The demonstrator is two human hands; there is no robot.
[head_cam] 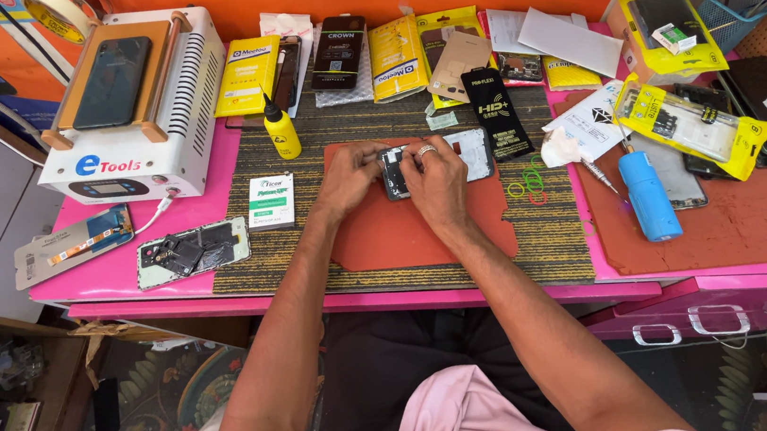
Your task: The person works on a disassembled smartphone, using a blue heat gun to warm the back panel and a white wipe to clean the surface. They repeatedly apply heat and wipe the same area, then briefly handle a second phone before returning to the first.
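Both my hands meet over a small dark opened phone (395, 171) lying on an orange-red mat (401, 232). My left hand (347, 178) grips its left side, fingers curled on the edge. My right hand (437, 181), with a ring on one finger, presses on the phone's right side and covers most of it. A whitish phone back panel (474, 149) lies just beyond my right hand on the same mat.
A white heating machine (134, 104) with a phone on top stands at left. A yellow squeeze bottle (280, 129), small white box (271, 201), opened phone (195, 251), blue cylinder (649, 196), green and red rubber bands (529, 181) and several yellow packets lie around on the pink table (111, 277).
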